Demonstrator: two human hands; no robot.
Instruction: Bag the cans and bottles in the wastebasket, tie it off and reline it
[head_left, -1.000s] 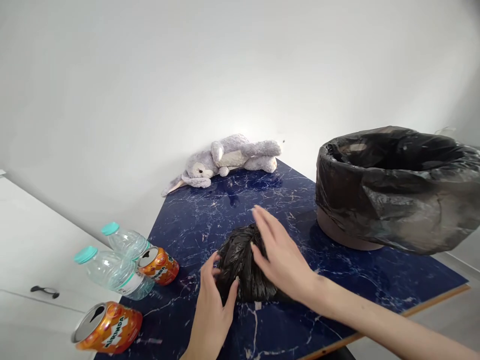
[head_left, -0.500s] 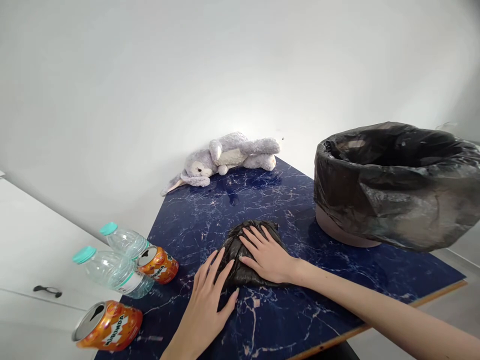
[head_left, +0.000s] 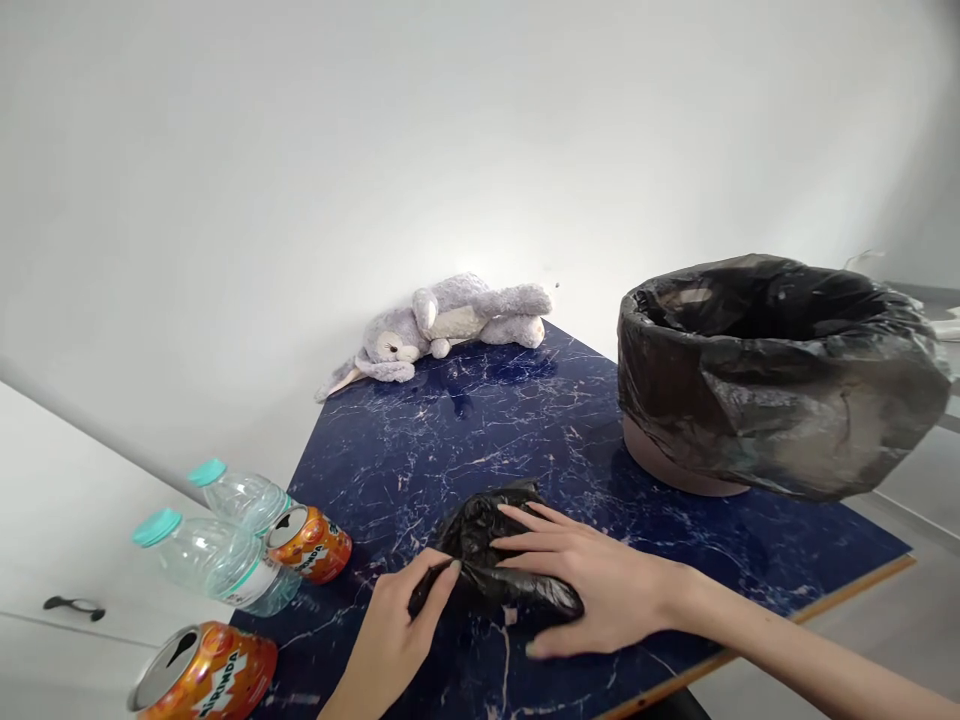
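A crumpled black plastic bag (head_left: 487,585) lies on the blue marbled table (head_left: 540,430), close to its front edge. My left hand (head_left: 401,620) pinches the bag's left end between thumb and fingers. Across the bag's right side rests my right hand (head_left: 592,575), its fingers stretched out and apart, the thumb low on the near side. Parts of the bag are covered by both hands.
Two clear bottles with teal caps (head_left: 214,560) and two orange cans (head_left: 311,545) stand at the left. A grey plush rabbit (head_left: 450,320) lies against the wall. On the right is a bin (head_left: 675,460) lined with a black bag (head_left: 780,400).
My left hand has gone from lying open beside the bag to pinching its left end. My right hand has slid toward the near right side of the bag, which has moved closer to me.
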